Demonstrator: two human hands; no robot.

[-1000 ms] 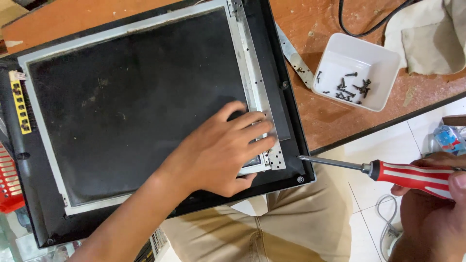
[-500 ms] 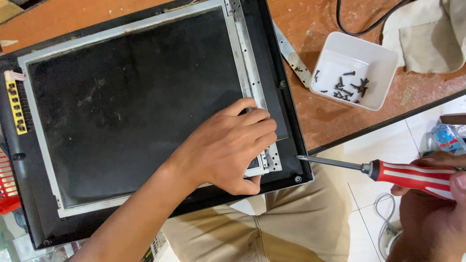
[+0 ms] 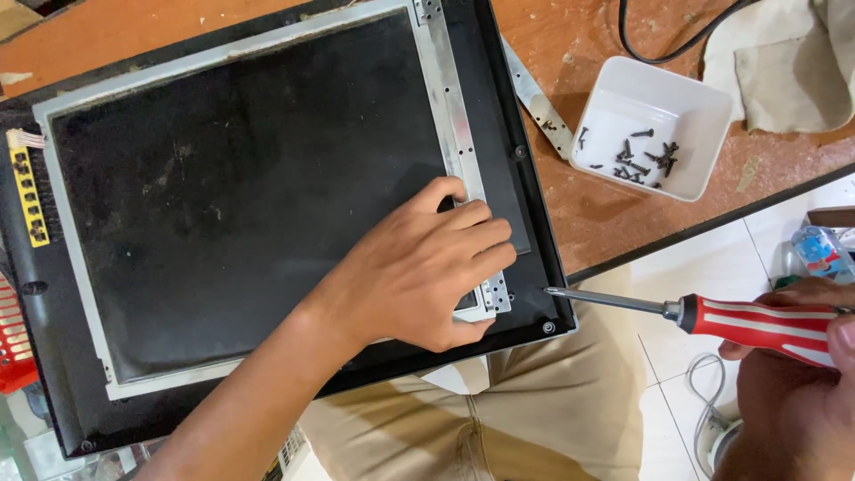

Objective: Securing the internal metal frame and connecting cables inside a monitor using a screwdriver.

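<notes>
A flat display panel (image 3: 232, 196) with a dark face and a silver metal frame lies in a black plastic housing (image 3: 525, 205) on a wooden table. My left hand (image 3: 419, 267) presses flat on the panel's lower right corner, fingers over the metal side strip. My right hand (image 3: 793, 392) grips a screwdriver (image 3: 757, 325) with a red and white handle. Its metal tip touches the housing's right edge near the bottom corner.
A white square bowl (image 3: 704, 107) with several dark screws stands on the table at the right. A loose metal strip (image 3: 534, 98) lies beside it. A black cable (image 3: 668, 49) and a cloth (image 3: 784, 62) are at the top right. A yellow connector strip (image 3: 27, 191) sits at the panel's left.
My left hand has slid slightly up along the panel's right edge. The screwdriver tip stays at the housing's edge.
</notes>
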